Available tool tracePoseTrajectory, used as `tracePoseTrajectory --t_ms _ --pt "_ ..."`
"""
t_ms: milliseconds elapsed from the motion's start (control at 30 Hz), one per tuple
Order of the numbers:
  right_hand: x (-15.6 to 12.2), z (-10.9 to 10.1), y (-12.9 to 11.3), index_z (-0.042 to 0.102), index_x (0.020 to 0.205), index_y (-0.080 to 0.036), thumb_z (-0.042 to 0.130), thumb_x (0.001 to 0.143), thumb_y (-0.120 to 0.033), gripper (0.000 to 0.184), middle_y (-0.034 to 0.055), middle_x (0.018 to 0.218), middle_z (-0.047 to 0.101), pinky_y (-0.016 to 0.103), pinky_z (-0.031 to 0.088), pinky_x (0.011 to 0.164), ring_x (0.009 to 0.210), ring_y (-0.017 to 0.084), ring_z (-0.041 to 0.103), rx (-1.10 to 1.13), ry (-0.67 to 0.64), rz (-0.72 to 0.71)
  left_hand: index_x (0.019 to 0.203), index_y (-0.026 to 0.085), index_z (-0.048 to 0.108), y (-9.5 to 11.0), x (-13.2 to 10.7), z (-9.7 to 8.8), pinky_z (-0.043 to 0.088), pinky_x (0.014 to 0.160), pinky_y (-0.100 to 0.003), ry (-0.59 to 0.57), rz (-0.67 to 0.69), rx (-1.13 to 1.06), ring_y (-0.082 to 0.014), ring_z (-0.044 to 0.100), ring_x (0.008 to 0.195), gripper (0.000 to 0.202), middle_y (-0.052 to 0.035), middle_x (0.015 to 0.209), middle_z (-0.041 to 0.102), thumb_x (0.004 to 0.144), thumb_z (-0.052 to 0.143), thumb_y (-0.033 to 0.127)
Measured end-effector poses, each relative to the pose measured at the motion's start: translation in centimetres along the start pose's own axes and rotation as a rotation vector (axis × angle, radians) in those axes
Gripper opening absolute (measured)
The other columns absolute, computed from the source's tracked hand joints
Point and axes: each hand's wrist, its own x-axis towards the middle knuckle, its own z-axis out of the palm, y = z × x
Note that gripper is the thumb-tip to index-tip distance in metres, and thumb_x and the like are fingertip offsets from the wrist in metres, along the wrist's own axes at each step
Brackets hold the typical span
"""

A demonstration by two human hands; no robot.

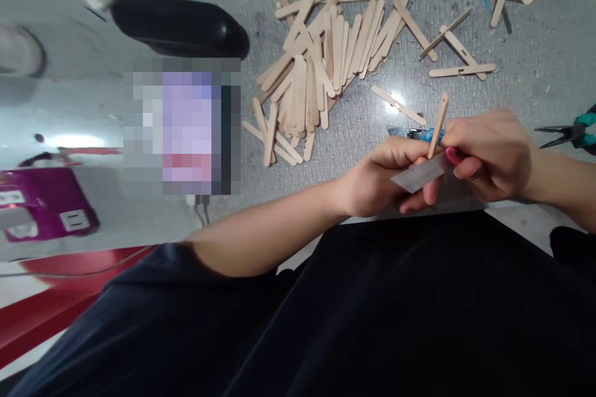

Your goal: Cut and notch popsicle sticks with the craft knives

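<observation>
Wooden stick (438,126), tilted over the grey tabletop (544,80), is pinched in the left hand (372,177), presumably for steadiness, while the right hand (496,152) clasps a flat blade (419,175), apparently for control

A slim, pale wooden stick (438,125), right of centre in the frame, stands steeply tilted, its rounded top leaning right and marked with a small dark spot. Just below its lower end slants a knife (419,175): wide grey blade, angled tip towards the lower left, pink at its right end.
</observation>
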Motion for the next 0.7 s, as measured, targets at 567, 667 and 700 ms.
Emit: tracePoseTrajectory --t_ms 567,667,700 --pt "0.3 -0.4 -0.6 0.073 0.111 -0.023 0.023 0.128 -0.057 0.063 0.0007 0.077 0.069 0.035 0.029 0.059 0.063 0.018 0.059 -0.131 -0.024 -0.078 0.068 0.023 0.073 0.8 -0.3 -1.8 0.041 0.043 -0.028 -0.081 -0.094 0.219 -0.0106 0.053 0.043 0.053 0.0002 0.054 0.061 0.106 0.085 0.057" --pt "0.6 -0.6 -1.4 0.076 0.115 -0.024 0.035 0.122 -0.051 0.049 0.0035 0.083 0.075 0.036 0.027 0.060 0.068 0.019 0.065 -0.131 -0.121 0.037 0.065 0.025 0.073 0.5 -0.3 -2.3 0.042 0.043 -0.030 -0.130 -0.093 0.245 -0.0123 0.053 0.042 0.052 -0.0001 0.051 0.057 0.104 0.086 0.058" --pt "0.7 -0.6 -1.6 0.076 0.116 -0.024 0.039 0.119 -0.049 0.045 0.0039 0.084 0.076 0.036 0.027 0.060 0.069 0.020 0.066 -0.131 -0.137 0.059 0.064 0.025 0.072 0.3 -0.3 -2.2 0.042 0.043 -0.030 -0.135 -0.098 0.245 -0.0129 0.053 0.043 0.053 -0.0004 0.050 0.057 0.102 0.088 0.058"
